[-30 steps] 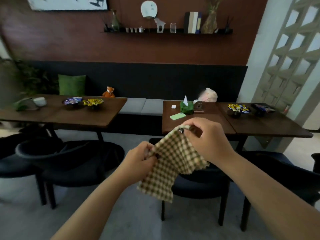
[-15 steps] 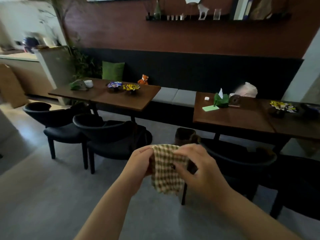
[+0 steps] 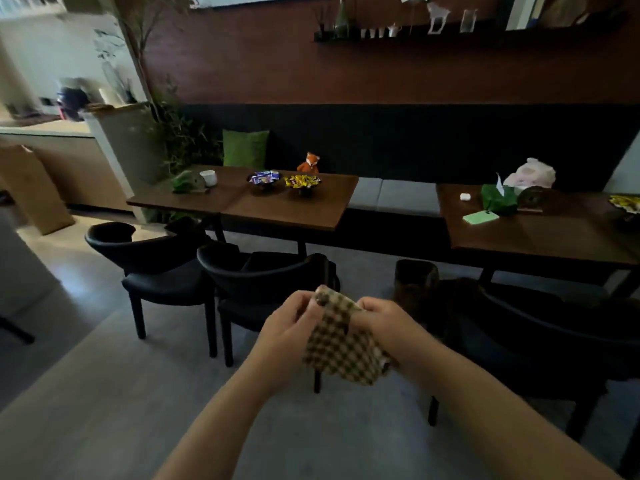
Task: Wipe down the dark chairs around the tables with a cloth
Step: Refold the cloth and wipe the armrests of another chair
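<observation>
Two dark footed bowls on the left brown wooden counter [image 3: 287, 206]: one [image 3: 264, 178] holds blue-wrapped sweets, the other [image 3: 302, 182] yellow-wrapped ones. A green tissue box [image 3: 498, 199] with a white tissue protruding stands on the right brown wooden counter [image 3: 540, 233]. Left hand [image 3: 291, 327] and right hand [image 3: 388, 327] hold the beige-and-brown checked cloth [image 3: 341, 344] between them, fingers curled on its upper edge; it hangs in the air in front of a dark round-backed chair [image 3: 263, 285], apparently folded smaller than 0.5 s ago, though blur limits certainty. The view has swung further left since then
</observation>
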Action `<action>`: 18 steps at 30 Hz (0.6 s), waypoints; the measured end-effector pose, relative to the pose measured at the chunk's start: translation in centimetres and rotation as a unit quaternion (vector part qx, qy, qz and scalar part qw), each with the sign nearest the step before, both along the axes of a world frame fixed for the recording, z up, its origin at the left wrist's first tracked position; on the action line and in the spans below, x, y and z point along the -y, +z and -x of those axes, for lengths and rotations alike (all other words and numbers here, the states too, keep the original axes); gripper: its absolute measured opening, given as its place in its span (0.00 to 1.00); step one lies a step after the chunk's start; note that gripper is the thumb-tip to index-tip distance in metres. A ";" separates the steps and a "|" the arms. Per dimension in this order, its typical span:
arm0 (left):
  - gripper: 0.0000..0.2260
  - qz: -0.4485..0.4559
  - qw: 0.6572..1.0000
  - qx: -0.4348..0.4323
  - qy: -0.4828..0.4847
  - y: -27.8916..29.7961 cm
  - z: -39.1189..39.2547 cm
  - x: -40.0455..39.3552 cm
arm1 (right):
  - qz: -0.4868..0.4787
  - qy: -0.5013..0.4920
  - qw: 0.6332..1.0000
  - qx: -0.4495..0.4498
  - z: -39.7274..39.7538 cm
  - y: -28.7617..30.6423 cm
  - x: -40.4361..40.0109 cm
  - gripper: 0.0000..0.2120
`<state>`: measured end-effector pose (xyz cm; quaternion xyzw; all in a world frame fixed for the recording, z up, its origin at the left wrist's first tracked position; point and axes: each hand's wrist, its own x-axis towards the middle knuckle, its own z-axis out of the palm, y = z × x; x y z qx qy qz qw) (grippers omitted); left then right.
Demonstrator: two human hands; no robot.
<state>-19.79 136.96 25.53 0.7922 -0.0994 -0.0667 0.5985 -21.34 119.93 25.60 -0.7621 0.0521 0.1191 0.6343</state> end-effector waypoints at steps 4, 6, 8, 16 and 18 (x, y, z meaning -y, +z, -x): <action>0.08 -0.137 0.989 0.050 -0.028 -2.9 -4.0 -3.7 | -0.205 -0.001 0.961 -0.187 -3.0 -2.6 -3.0 0.17; 0.08 -0.157 0.986 0.037 -0.036 -4.2 -6.4 -4.7 | -0.233 0.001 0.948 -0.216 -4.8 -4.3 -3.5 0.19; 0.08 -0.160 0.986 0.017 -0.040 -5.4 -8.9 -5.0 | -0.249 -0.001 0.941 -0.230 -7.1 -5.8 -3.4 0.16; 0.09 -0.149 0.986 -0.066 -0.020 -9.8 -23.5 -2.9 | -0.214 -0.064 0.948 -0.228 -21.1 -10.2 1.0 0.14; 0.08 -0.136 0.987 -0.081 0.005 -10.2 -27.7 -2.3 | -0.226 -0.115 0.940 -0.228 -25.1 -10.9 2.3 0.14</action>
